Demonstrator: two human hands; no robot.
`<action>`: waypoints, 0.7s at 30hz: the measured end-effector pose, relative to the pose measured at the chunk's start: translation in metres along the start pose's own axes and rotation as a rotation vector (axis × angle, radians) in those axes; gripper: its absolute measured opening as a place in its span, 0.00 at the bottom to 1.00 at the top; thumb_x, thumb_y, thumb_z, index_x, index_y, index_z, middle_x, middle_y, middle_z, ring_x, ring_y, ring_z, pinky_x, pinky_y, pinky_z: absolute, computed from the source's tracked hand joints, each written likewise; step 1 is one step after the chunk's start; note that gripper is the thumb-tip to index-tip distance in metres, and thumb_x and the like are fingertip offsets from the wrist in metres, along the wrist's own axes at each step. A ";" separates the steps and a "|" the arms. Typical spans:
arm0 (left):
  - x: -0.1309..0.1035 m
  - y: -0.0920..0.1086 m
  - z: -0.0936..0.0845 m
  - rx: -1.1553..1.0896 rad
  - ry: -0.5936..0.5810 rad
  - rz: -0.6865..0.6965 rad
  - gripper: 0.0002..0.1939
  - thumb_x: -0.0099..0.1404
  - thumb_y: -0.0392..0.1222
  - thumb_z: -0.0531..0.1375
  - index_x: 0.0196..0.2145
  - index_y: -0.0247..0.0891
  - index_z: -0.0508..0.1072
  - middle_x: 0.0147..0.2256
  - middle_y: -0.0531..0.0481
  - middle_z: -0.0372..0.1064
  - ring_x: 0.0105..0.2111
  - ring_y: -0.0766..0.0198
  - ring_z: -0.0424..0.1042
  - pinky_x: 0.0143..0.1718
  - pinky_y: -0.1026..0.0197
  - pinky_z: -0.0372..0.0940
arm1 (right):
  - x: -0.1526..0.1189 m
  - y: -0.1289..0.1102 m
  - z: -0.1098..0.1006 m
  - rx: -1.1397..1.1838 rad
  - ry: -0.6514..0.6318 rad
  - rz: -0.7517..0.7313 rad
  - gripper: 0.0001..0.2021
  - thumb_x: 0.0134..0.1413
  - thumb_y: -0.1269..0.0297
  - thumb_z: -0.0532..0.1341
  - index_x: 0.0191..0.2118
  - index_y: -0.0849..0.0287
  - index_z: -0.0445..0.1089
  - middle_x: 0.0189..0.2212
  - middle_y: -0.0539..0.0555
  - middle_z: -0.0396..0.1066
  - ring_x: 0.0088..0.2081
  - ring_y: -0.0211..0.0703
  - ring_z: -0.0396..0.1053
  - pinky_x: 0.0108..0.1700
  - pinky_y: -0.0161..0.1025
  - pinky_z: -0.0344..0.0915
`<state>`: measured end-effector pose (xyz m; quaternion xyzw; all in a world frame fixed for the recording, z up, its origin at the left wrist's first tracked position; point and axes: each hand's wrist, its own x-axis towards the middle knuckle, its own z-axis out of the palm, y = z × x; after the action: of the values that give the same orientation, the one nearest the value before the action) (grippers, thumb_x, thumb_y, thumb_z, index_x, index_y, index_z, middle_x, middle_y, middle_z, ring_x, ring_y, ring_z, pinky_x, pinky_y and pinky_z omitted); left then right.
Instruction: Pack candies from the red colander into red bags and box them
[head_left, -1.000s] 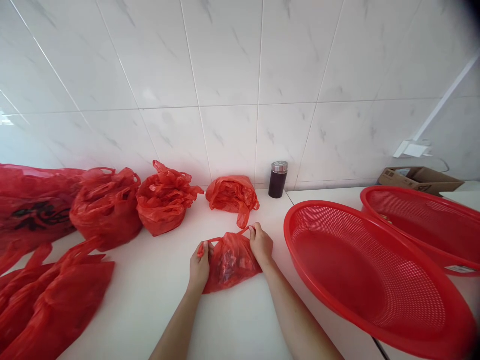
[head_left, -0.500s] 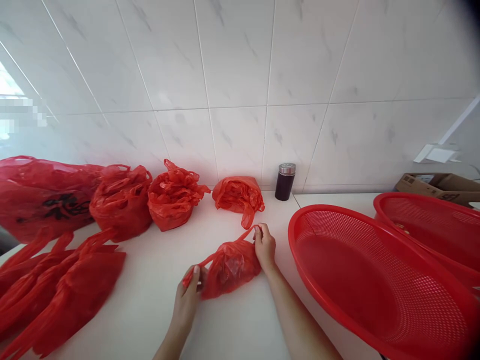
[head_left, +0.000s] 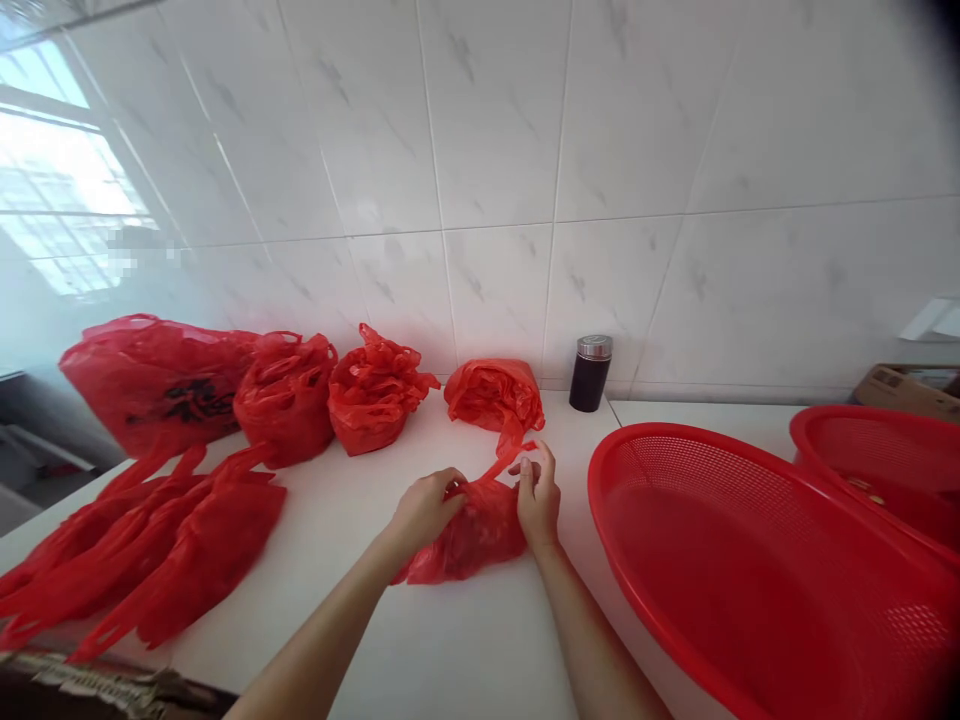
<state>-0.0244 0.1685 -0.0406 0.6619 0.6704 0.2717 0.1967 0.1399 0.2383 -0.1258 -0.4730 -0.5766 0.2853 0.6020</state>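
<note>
A small filled red plastic bag [head_left: 480,535] lies on the white table in front of me; what it contains shows only dimly through the film. My left hand [head_left: 431,510] is closed at the bag's top left, its fingertips gripping the gathered plastic. On the other side, my right hand [head_left: 538,495] holds a stretched handle of the bag between its fingers at the upper right. Just behind the hands, a crumpled red bag [head_left: 495,390] rests against the wall, its loose end hanging close to the held handle.
Several tied red bags [head_left: 187,540] lie at the left. Behind them stand a large red bag [head_left: 150,385] and two bundles of bags. A dark flask [head_left: 590,375] stands by the wall. A large red basket [head_left: 675,600] and another red basket [head_left: 840,425] occupy the right.
My left hand has moved right and up, from the bag's left handle to its top. The right hand has lifted its handle slightly. The view has turned a little left.
</note>
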 end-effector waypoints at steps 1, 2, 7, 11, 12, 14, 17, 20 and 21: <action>0.001 -0.001 -0.007 -0.030 0.000 -0.012 0.09 0.60 0.40 0.55 0.36 0.42 0.74 0.34 0.49 0.75 0.33 0.59 0.72 0.35 0.59 0.62 | -0.001 -0.003 0.002 0.022 -0.042 0.024 0.26 0.64 0.53 0.49 0.64 0.56 0.52 0.33 0.51 0.74 0.31 0.42 0.72 0.37 0.37 0.65; 0.000 -0.001 -0.014 -0.060 0.008 -0.024 0.09 0.60 0.41 0.55 0.36 0.42 0.74 0.34 0.50 0.75 0.33 0.60 0.71 0.35 0.60 0.62 | -0.003 -0.005 0.004 0.049 -0.099 0.050 0.28 0.62 0.52 0.52 0.65 0.55 0.51 0.36 0.52 0.75 0.35 0.42 0.72 0.39 0.38 0.66; -0.006 -0.002 -0.028 -0.215 0.024 -0.064 0.10 0.62 0.45 0.54 0.36 0.40 0.72 0.33 0.50 0.73 0.32 0.61 0.70 0.33 0.61 0.62 | -0.014 -0.011 0.022 0.275 -0.407 0.172 0.26 0.50 0.52 0.64 0.55 0.52 0.65 0.50 0.55 0.71 0.49 0.47 0.69 0.46 0.40 0.67; -0.010 -0.005 -0.027 -0.328 -0.042 -0.088 0.14 0.60 0.49 0.56 0.36 0.37 0.73 0.33 0.47 0.74 0.31 0.59 0.72 0.32 0.59 0.64 | -0.012 -0.005 0.026 0.334 -0.444 0.223 0.12 0.54 0.53 0.59 0.33 0.57 0.70 0.28 0.50 0.72 0.30 0.42 0.69 0.32 0.36 0.66; -0.011 -0.006 -0.028 -0.345 -0.059 -0.095 0.14 0.60 0.50 0.57 0.35 0.37 0.74 0.33 0.46 0.74 0.31 0.58 0.72 0.32 0.59 0.64 | -0.010 -0.003 0.025 0.338 -0.430 0.230 0.13 0.54 0.53 0.58 0.30 0.57 0.69 0.26 0.50 0.71 0.29 0.41 0.67 0.30 0.35 0.65; -0.012 -0.007 -0.034 -0.364 -0.076 -0.105 0.14 0.59 0.51 0.59 0.34 0.37 0.74 0.33 0.46 0.75 0.31 0.57 0.73 0.32 0.58 0.65 | -0.007 0.000 0.024 0.351 -0.422 0.242 0.14 0.53 0.52 0.58 0.29 0.58 0.69 0.26 0.50 0.71 0.28 0.41 0.66 0.30 0.35 0.64; -0.015 -0.012 -0.048 -0.374 -0.071 -0.117 0.14 0.57 0.51 0.61 0.33 0.38 0.74 0.32 0.47 0.75 0.31 0.59 0.71 0.32 0.59 0.64 | -0.005 0.005 0.022 0.372 -0.455 0.272 0.14 0.50 0.51 0.61 0.31 0.58 0.71 0.27 0.51 0.72 0.29 0.41 0.68 0.31 0.36 0.66; -0.023 -0.024 -0.068 -0.387 -0.042 -0.138 0.15 0.56 0.52 0.63 0.34 0.37 0.74 0.30 0.50 0.73 0.29 0.62 0.69 0.30 0.61 0.63 | -0.005 0.010 0.020 0.380 -0.468 0.316 0.15 0.47 0.51 0.63 0.33 0.58 0.72 0.28 0.51 0.71 0.29 0.40 0.69 0.33 0.38 0.68; -0.027 -0.029 -0.075 -0.392 -0.021 -0.148 0.16 0.55 0.53 0.63 0.34 0.37 0.74 0.30 0.50 0.72 0.28 0.62 0.69 0.30 0.62 0.63 | -0.005 0.012 0.020 0.380 -0.464 0.328 0.15 0.47 0.51 0.63 0.33 0.59 0.71 0.28 0.51 0.71 0.28 0.40 0.69 0.33 0.39 0.69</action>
<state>-0.0926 0.1341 -0.0029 0.5628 0.6495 0.3747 0.3480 0.1221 0.2435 -0.1408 -0.3611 -0.5508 0.5809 0.4782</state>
